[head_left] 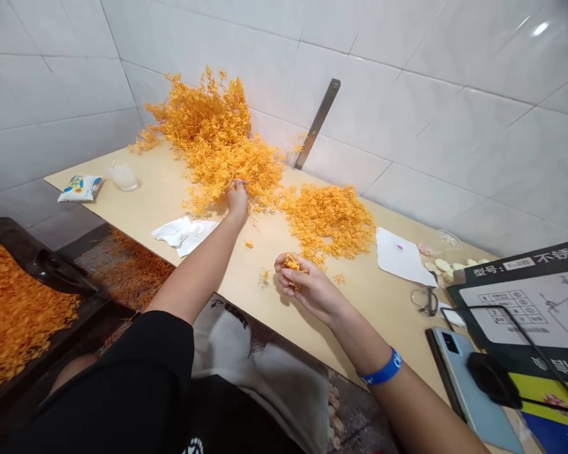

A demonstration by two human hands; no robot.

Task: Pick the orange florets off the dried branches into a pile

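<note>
My L hand (238,200) is at the near edge of the big pile (218,135), partly hidden, so can't tell if it's pinching. My R hand (307,289) curls round some sprigs (291,261), prob. so none drop; small pile (334,217) sits just beyond, prob. for easy reach.

A pale tan table (397,315) carries a large heap of orange sprigs (222,132) at its far left, with a smaller orange pile (334,217) just right of it. On the left lie a printed packet (80,188), a translucent cup (124,177) and crumpled white tissue (182,233). Toward the right are a white sheet (401,255), pale pieces (447,270), eyeglasses (425,301), a light-blue phone (478,388) and a printed board (515,299).
</note>
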